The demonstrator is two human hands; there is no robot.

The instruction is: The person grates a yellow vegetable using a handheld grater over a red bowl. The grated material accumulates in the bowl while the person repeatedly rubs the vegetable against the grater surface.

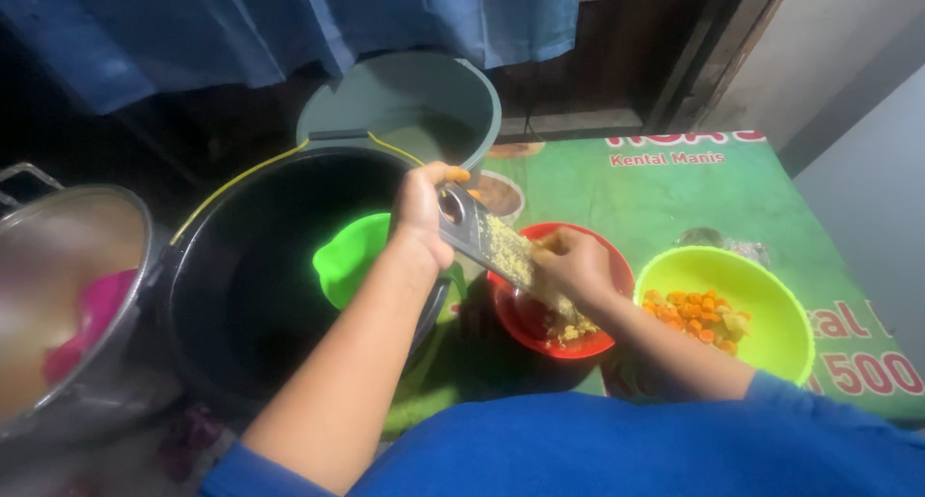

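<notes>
My left hand point(421, 211) grips the top end of a flat grey grater point(487, 240), held slanting down over a red bowl point(520, 321). Yellow shreds cover the grater's face. My right hand point(570, 262) presses a small yellow piece against the grater's lower part; the piece is mostly hidden under my fingers. Grated yellow pulp point(568, 331) lies in the red bowl. To the right stands a lime-green bowl point(771, 314) holding orange and yellow chunks point(696, 314).
A large black bucket point(207, 266) with a green scoop point(349, 258) inside sits at left, a grey bucket point(462, 88) behind it, a metal pot point(135, 237) with something pink at far left. A green printed sheet point(674, 198) covers the table. Blue cloth hangs above.
</notes>
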